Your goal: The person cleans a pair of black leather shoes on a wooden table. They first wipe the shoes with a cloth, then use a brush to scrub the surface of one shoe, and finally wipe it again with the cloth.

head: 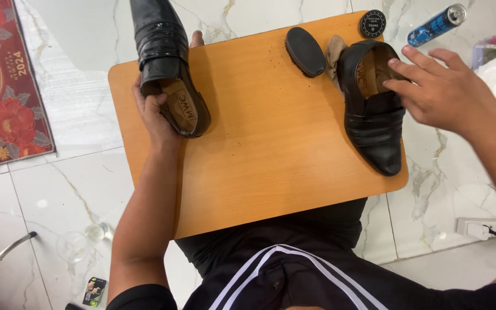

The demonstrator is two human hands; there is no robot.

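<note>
Two black leather shoes sit on the orange wooden surface (259, 149): the left shoe (167, 63) at upper left of the frame, gripped at its heel by the left hand (155, 112) with fingers curled around it, and the right shoe (373, 106) at upper right, where the right hand (440, 92) rests spread fingers at its opening. Between them lies a black oval brush (305, 51), a tan cloth (334, 54) just beside the right shoe, and a round black tin (372, 24) at the edge. Beyond, a blue can (437, 24) lies on the marble floor (70, 189).
</note>
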